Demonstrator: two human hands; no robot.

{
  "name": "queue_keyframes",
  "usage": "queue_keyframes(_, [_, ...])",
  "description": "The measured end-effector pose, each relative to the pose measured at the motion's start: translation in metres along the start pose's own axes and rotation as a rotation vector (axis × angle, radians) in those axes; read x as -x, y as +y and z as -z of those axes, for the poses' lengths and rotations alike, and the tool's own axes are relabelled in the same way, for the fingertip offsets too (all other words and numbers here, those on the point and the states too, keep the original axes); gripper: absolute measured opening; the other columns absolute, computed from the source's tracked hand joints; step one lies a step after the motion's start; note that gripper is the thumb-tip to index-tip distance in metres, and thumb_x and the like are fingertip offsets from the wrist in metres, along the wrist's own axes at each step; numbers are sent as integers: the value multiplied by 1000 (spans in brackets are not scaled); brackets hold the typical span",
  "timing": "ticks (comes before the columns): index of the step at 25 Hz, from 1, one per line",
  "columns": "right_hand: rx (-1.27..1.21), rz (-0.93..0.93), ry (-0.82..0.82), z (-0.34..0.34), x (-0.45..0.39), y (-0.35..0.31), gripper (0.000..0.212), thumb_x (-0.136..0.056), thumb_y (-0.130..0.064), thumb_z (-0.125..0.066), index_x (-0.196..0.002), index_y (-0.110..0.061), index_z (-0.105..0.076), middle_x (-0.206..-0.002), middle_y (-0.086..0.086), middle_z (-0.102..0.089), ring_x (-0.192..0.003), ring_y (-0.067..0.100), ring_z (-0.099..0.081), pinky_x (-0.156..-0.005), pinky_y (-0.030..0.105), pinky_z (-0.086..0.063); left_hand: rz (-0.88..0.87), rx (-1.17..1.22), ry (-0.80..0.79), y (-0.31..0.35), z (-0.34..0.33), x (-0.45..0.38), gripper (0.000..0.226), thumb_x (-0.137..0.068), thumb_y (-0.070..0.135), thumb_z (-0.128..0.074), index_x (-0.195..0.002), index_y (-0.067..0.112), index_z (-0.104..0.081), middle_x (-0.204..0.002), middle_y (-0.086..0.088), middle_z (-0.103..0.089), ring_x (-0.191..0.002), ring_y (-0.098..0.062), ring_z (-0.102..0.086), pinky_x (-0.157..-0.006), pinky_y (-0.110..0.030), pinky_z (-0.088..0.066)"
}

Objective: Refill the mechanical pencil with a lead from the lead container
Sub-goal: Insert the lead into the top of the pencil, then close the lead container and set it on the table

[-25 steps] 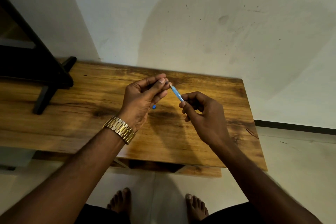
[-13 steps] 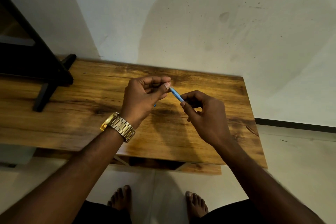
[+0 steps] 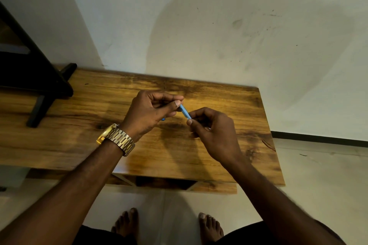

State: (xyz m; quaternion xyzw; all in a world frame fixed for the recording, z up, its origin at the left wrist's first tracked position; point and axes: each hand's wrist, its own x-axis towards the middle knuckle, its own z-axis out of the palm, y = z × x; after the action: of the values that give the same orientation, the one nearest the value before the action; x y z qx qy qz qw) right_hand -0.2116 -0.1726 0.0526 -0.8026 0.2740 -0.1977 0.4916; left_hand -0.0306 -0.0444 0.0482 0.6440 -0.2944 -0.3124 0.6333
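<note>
1. The mechanical pencil, a slim blue barrel, spans the small gap between my two hands, slanting from my left fingertips down to my right ones, in the air above the tabletop.
2. My right hand has its grip clamped on the lower end of the pencil: thumb and forefinger pinch it and the other fingers curl in beneath.
3. My left hand has its grip together at the pencil's upper end, thumb pressed against the forefinger right where the blue barrel stops. Whether a lead sits between those fingertips I cannot tell; it is too fine to see.
4. A small blue bit peeks out under my left palm, just below the curled fingers. I cannot tell whether it is the lead container or a part of the pencil, nor whether it is held or lying on the wood.
5. On my left wrist, just behind the grip, sits a gold watch with a link band.
6. Far to the left of my hands, a black stand rests its foot on the wood.
7. Beyond my hands rises a pale wall, with shadow falling on it.
8. Near my body, below the tabletop's front edge, my bare feet stand on a light floor.
</note>
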Motion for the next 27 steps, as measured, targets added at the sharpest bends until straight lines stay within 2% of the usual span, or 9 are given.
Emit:
queue_keyframes(5, [139,-27,76,-12,-5,1,9,-94,-29,-85,-101,-25,-82,-80,-12,-81,-67,-1,-76,-61,17,-60,16,-53,-19,2,2,-5,25,-103,27,-73,-126,21,-82,-116,1,-86,-107,-17,-83,-84,-36,-70])
queue_keyframes(7, [188,-96,98,-15,-10,4,9,-93,-32,-85,-99,-25,-83,-80,-15,-78,-64,-3,-72,-57,12,-52,28,-248,66,1,12,-4,28,-104,38,-70,-126,25,-81,-109,3,-86,-93,-14,-85,-79,-36,-70])
queue_keyframes(9, [198,-180,97,-17,-14,10,10,-91,-30,-86,-97,-23,-83,-78,-15,-75,-62,-3,-68,-60,17,-52,-34,-677,173,-8,25,-4,28,-98,34,-79,-124,23,-82,-102,2,-84,-79,-9,-78,-78,-26,-62])
queue_keyframes(11, [238,-192,89,-20,-13,16,12,-90,-28,-87,-97,-20,-82,-73,-13,-73,-65,-2,-69,-63,20,-55,-44,-929,163,-15,27,-6,36,-90,26,-88,-124,17,-82,-103,-4,-80,-77,-10,-67,-80,-23,-49])
queue_keyframes(15, [339,-143,47,-31,-9,25,18,-92,-29,-85,-103,-16,-81,-84,0,-82,-76,12,-78,-77,40,-67,24,-941,55,-20,21,-5,48,-81,25,-95,-126,18,-80,-109,-5,-74,-75,-9,-66,-79,-24,-48])
queue_keyframes(20, [401,-150,32,-33,-9,30,29,-91,-35,-87,-110,-14,-79,-95,4,-82,-83,15,-77,-78,41,-68,42,-953,53,-17,19,-3,52,-76,26,-99,-124,17,-80,-115,-8,-77,-81,-12,-69,-80,-30,-59])
queue_keyframes(23, [444,-147,22,-26,-12,22,35,-88,-44,-89,-105,-15,-78,-89,-2,-77,-78,9,-73,-70,33,-66,48,-979,57,-15,17,-2,48,-78,27,-98,-122,19,-82,-113,-6,-79,-81,-11,-70,-81,-32,-62])
queue_keyframes(25, [437,-133,120,-8,-22,17,34,-89,-47,-88,-103,-18,-79,-76,-11,-70,-67,0,-69,-57,16,-54,47,-1011,55,-15,15,-2,42,-82,26,-95,-122,21,-83,-114,-4,-80,-85,-13,-74,-85,-38,-64])
queue_keyframes(27, [421,-87,232,18,-31,17,26,-95,-39,-84,-107,-16,-82,-76,-16,-70,-64,-7,-67,-57,6,-47,33,-1079,54,-14,12,-2,33,-89,25,-88,-122,23,-84,-117,-4,-80,-97,-20,-78,-88,-43,-65])
